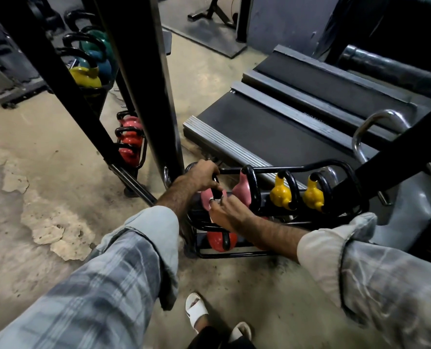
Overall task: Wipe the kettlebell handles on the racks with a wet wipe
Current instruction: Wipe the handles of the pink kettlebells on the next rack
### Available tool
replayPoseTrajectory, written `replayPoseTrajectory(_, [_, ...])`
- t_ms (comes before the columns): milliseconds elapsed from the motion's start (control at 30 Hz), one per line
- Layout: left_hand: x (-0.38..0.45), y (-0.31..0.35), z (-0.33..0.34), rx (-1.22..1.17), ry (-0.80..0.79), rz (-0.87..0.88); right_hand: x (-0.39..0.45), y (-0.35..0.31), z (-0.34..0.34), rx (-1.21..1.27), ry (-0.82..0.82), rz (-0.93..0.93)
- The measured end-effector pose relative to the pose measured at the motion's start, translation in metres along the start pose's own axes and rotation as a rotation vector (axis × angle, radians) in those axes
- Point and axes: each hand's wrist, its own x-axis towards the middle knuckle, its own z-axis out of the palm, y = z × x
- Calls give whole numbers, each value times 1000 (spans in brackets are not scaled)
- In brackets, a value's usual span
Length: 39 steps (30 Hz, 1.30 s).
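Observation:
A low black rack (310,168) holds two pink kettlebells (242,190), two yellow kettlebells (281,193) and, on the lower tier, a red kettlebell (220,241). My left hand (199,177) grips the black handle of the leftmost pink kettlebell (205,200) from above. My right hand (228,214) reaches in from the right, its fingertips pinching a small white wet wipe (212,199) against that same handle. Most of the wipe is hidden under my fingers.
A treadmill deck (285,117) lies right behind the rack. Two black slanted posts (159,84) stand to the left, with another rack of red kettlebells (130,142) and yellow, blue and green ones (85,74) beyond. A chrome handle (368,129) is at right. My sandalled feet (196,311) are below.

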Motion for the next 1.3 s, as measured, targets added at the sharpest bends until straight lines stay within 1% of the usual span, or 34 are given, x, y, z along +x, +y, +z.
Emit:
replayPoseTrajectory(67, [0,1,0,3,-14,1,8,-7,-11,12,-38,49])
replayPoseTrajectory(167, [0,3,0,5,-17,2,22,-21,-26,-15,-193,74])
replayPoseTrajectory(233, [1,4,0,5,-26,-11,24,-21,-34,25,-233,80])
replayPoseTrajectory(267, [0,4,0,3,-31,-17,23,-20,-36,41,-220,59])
replayPoseTrajectory(367, [0,5,-1,20,-40,-17,9,-13,-33,58,-106,-43])
replayPoseTrajectory(467, [-1,6,-1,16,-31,-22,-1,5,-10,41,29,-143])
replayPoseTrajectory(533, [-1,6,-1,21,-23,-21,-2,14,6,29,86,-174])
replayPoseTrajectory(633, [-1,6,-1,23,-22,-17,-3,20,20,148,132,-216])
replayPoseTrajectory(733, [0,7,0,21,-25,-17,-22,23,31,298,277,-173])
replayPoseTrajectory(800, [-2,7,0,17,-32,-20,-40,22,38,483,344,-68])
replayPoseTrajectory(867, [-3,6,0,30,-27,-15,-59,20,35,747,386,137])
replayPoseTrajectory(967, [-5,9,3,58,-14,-4,-79,25,27,1348,529,611])
replayPoseTrajectory(1000, [-7,10,5,66,-6,9,-83,29,24,1512,572,772])
replayPoseTrajectory(1033, [-8,11,7,72,-1,21,-86,33,24,1611,606,916])
replayPoseTrajectory(1100, [-8,14,15,50,23,48,-89,46,29,1632,669,1108])
replayPoseTrajectory(1167, [-11,22,21,-15,103,82,-85,63,37,1614,741,1211])
replayPoseTrajectory(1233, [-17,36,29,-94,226,127,-76,81,43,1592,797,1252])
replayPoseTrajectory(1300, [-25,51,41,-182,263,167,-66,95,45,1549,817,1210])
